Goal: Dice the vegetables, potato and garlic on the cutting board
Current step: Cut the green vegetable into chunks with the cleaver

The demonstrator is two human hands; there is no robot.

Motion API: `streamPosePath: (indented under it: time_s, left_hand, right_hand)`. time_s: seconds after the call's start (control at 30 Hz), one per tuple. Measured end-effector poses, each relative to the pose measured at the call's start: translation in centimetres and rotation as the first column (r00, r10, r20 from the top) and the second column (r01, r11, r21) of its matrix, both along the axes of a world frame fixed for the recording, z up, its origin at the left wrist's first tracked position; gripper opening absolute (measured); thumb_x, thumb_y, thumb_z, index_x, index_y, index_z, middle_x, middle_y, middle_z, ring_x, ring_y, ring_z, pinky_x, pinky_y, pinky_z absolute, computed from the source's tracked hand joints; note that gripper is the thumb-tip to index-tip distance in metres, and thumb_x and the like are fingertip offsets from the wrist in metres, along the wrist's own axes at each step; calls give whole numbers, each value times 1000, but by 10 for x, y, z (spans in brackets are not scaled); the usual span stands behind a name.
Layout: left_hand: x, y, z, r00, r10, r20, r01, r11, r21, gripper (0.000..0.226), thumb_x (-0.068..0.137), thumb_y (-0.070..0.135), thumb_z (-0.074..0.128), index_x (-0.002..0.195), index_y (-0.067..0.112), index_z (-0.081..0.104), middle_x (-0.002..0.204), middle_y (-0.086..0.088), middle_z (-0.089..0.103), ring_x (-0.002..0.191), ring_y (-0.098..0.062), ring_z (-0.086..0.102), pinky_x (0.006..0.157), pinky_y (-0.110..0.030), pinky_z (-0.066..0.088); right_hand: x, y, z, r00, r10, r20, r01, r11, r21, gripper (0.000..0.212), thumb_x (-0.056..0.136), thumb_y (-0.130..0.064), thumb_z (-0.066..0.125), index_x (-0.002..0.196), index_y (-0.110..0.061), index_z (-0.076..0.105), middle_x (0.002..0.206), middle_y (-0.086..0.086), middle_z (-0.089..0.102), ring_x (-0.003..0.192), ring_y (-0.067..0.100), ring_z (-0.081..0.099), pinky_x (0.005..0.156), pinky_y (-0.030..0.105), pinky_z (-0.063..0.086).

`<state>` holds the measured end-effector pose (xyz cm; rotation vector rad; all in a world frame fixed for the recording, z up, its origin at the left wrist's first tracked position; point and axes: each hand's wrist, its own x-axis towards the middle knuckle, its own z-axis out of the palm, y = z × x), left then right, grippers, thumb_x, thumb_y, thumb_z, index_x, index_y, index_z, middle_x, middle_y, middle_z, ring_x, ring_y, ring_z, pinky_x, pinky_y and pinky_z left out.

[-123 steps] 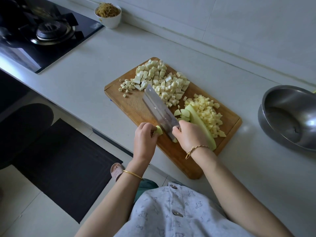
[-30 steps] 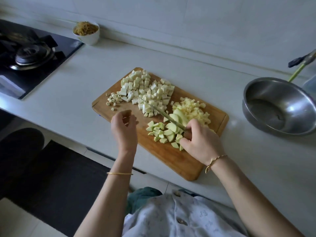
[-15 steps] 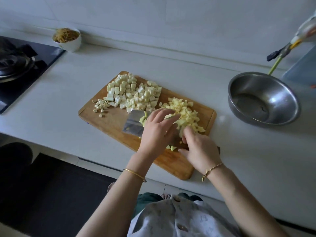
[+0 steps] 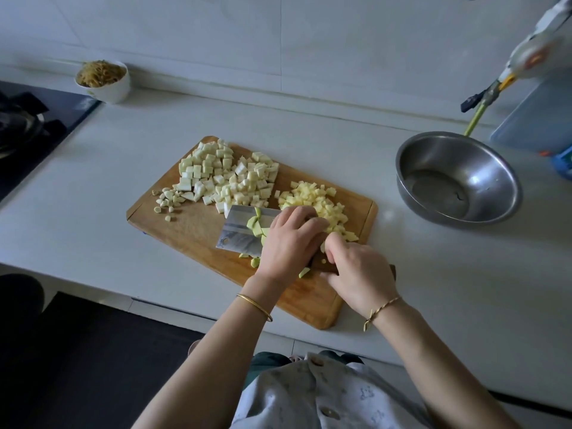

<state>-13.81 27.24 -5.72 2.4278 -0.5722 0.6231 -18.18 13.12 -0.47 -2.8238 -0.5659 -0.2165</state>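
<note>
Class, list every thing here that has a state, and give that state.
Cleaver, flat side up, carrying green pieces.
Green pieces, diced, some on the blade.
Left hand, pressing the green pieces.
Right hand, gripping the cleaver.
White cubes, diced, piled.
Potato, diced, piled.
Garlic, chopped small.
Steel bowl, upright.
White bowl, full of shreds.

The cleaver (image 4: 243,232) lies broad side up over the wooden cutting board (image 4: 185,226), with pale green pieces (image 4: 255,226) on its blade. The left hand (image 4: 289,244) is laid over them, and the right hand (image 4: 360,275) grips the handle. Behind sit white dice (image 4: 229,178), yellow potato dice (image 4: 320,198) and garlic bits (image 4: 167,199) at the left end. A steel bowl (image 4: 458,181) stands apart on the counter (image 4: 93,181), off to the right.
</note>
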Motion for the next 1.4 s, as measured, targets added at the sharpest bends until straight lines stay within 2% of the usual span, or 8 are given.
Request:
streamPosePath:
  time_s: [0.1,0.27,0.43,0.57,0.67,0.8,1.1,1.4]
  left_hand:
    - [2,-3,-1,999,50,-21,-51,998,-39,20,92,24,56,94,10,70,103,-9,60,105,-26,49,87,-35,46]
    - [0,-7,-2,989,121,-82,-124,992,-34,26,94,26,49,89,7,66,102,-11,59,97,-30,53,81,-39,49]
    - [-2,-3,-10,960,247,-132,-251,968,-14,28,94,31,46,88,10,63,100,-9,58,96,-29,54,105,-54,34]
    - [-3,-2,-11,942,298,-154,-303,953,-9,28,93,31,44,88,10,62,99,-10,58,96,-30,55,105,-57,34]
    - [-2,4,-14,922,342,-183,-357,932,-60,27,93,29,45,88,7,61,98,-11,58,94,-31,52,96,-53,42]
    - [-2,9,-19,914,338,-224,-373,918,-136,17,93,20,53,90,6,61,101,-10,55,96,-27,47,83,-39,45]
    - [-8,11,-27,879,375,-294,-436,883,-176,7,93,12,57,94,5,59,108,-10,51,105,-24,42,86,-24,31]
    - [-8,22,-31,789,415,-453,-544,814,-202,18,97,11,48,112,3,54,121,-14,45,113,-28,37,85,-16,21]
  right_hand:
    - [2,-5,-2,1000,-1,3,1,1000,-2,64,32,-19,98,70,-15,46,45,-7,48,34,14,45,49,8,-2]
    - [4,-10,-6,1000,0,16,0,1000,-16,64,33,-20,98,70,-15,46,44,-6,48,34,16,47,48,8,-1]
    - [4,-20,-10,1000,-6,11,6,1000,-14,63,35,-19,97,71,-14,46,44,-5,46,35,16,46,39,16,7]
    - [5,-25,-11,1000,-10,14,10,1000,-13,63,36,-18,96,71,-16,45,45,-7,44,35,17,45,41,17,7]
    - [6,-31,-11,999,-10,32,10,1000,-8,62,36,-16,96,72,-16,45,46,-9,42,36,17,47,43,14,5]
    - [10,-41,-13,998,-19,59,21,999,-34,64,36,-16,95,73,-18,42,48,-6,49,37,21,49,45,20,20]
    - [9,-52,-11,993,-23,119,32,997,-69,62,31,-15,95,71,-16,46,46,-6,50,36,22,49,48,20,22]
    - [14,-72,-5,982,-105,159,116,992,-59,58,33,-11,93,69,-15,47,41,-3,46,32,25,44,46,20,20]
